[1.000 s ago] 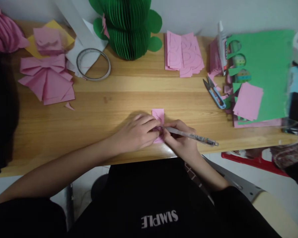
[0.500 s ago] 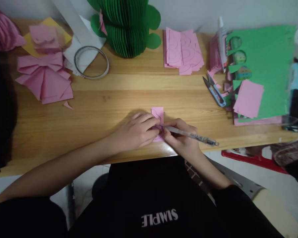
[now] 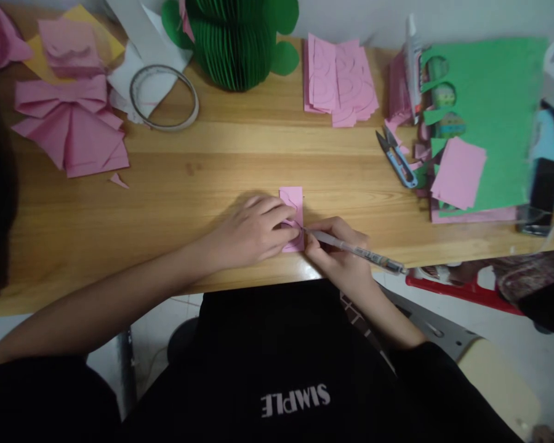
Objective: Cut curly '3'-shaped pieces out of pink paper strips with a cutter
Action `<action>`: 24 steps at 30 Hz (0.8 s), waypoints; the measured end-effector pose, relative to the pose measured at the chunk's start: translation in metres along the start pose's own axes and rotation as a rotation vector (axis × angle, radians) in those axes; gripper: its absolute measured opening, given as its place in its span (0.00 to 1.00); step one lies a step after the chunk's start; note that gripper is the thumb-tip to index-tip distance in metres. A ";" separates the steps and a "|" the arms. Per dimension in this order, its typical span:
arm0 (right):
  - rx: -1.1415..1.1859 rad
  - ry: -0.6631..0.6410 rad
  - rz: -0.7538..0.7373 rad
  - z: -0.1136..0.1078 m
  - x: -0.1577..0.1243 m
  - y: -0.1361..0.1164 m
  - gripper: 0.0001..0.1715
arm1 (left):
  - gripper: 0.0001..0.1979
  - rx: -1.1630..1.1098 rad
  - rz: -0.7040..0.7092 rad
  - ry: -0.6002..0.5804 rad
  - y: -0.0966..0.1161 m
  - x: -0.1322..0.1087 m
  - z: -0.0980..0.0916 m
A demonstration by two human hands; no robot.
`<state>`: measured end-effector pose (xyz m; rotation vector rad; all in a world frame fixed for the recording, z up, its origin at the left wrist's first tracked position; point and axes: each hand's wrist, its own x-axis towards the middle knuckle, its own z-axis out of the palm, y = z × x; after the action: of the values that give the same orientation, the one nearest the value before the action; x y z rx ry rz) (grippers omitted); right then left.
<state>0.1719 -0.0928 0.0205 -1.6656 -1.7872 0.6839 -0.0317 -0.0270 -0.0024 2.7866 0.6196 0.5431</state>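
A narrow strip of pink paper [image 3: 296, 200] with a curved drawn line lies on the table near its front edge. My left hand [image 3: 258, 231] rests over the strip's left side, fingers bent and holding it against the tabletop; its fingertips hide the middle of the strip. Between the thumb and fingers of my right hand [image 3: 341, 249] is a slim clear-barrelled pen [image 3: 369, 255]. Its tip points left, close to the strip's right edge and my left fingertips. Whether the tip touches the paper I cannot tell.
Behind stand a green honeycomb paper piece [image 3: 237, 55] and drawn-on pink sheets [image 3: 341, 83]. Thread snips [image 3: 399, 161] lie to the right beside green card [image 3: 503, 123]. On the left are a tape roll [image 3: 194, 104] and a folded pink paper bow [image 3: 71, 126].
The pen tip has shifted from over the strip to its right edge, and my right hand has moved slightly away from the left. The whole view has also shifted a little.
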 end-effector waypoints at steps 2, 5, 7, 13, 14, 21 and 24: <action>-0.009 -0.002 -0.001 0.000 -0.001 0.000 0.03 | 0.12 -0.011 -0.013 -0.017 0.000 0.000 0.000; -0.033 -0.002 0.014 0.000 -0.002 0.000 0.04 | 0.13 -0.028 -0.020 -0.021 -0.001 0.000 0.000; -0.038 -0.002 0.022 0.000 -0.003 -0.001 0.05 | 0.13 -0.035 -0.014 -0.015 -0.001 0.000 0.000; -0.057 0.002 0.002 -0.001 -0.005 -0.003 0.05 | 0.12 -0.024 -0.012 -0.008 -0.002 -0.001 0.002; -0.055 0.005 0.002 -0.001 -0.006 -0.003 0.05 | 0.12 -0.026 -0.016 -0.010 -0.001 -0.001 0.003; -0.065 -0.007 0.009 -0.002 -0.008 -0.004 0.04 | 0.10 -0.021 -0.024 -0.009 -0.001 -0.002 0.003; -0.073 -0.008 0.005 -0.002 -0.009 -0.004 0.04 | 0.11 -0.017 -0.013 0.002 -0.002 -0.002 0.003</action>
<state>0.1706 -0.1018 0.0239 -1.7180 -1.8336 0.6351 -0.0326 -0.0268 -0.0062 2.7644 0.6303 0.5454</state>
